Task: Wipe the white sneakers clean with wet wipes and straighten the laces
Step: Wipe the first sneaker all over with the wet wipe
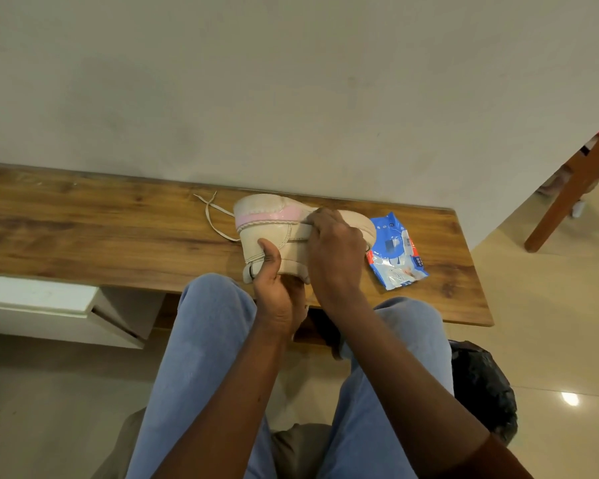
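A pale plaster wall is filling the top half of the view, and below it a long wooden bench top is running left to right. The person's legs in blue jeans are reaching up to its near edge. A black bag is sitting on the floor to the right, and a white drawer front is hanging open under the bench on the left. Now the white sneaker, showing a glossy pink strip, is being held tipped on its side over the near middle of the bench, between both hands. The right hand is lying across it, fingers together and curling over its upper edge. The left hand is gripping from below, thumb pressing on the side and fingers tucking underneath. Just to the right, the blue wet wipes pack is lying flat on the wood. A loose lace is trailing off the sneaker to the left, looping over the bench.
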